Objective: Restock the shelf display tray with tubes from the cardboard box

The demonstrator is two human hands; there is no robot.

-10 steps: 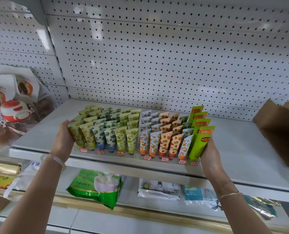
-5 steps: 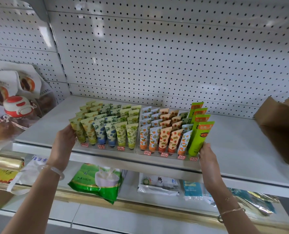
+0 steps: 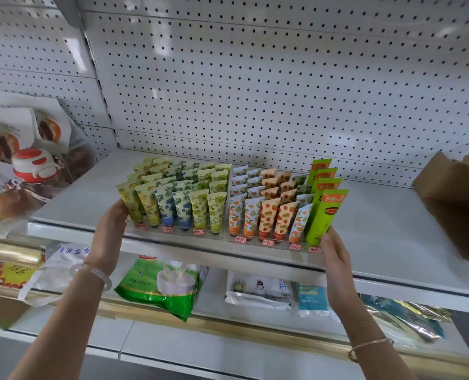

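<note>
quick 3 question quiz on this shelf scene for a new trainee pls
1. True or false: the cardboard box sits on the same shelf as the display tray, to the tray's right.
2. Which tubes fill the tray's rightmost column? A) blue-flowered ones B) tall bright green tubes C) orange-patterned ones
3. Where does each hand hold the tray?

Key:
1. True.
2. B.
3. The left hand holds the left end and the right hand holds the right front corner.
</note>
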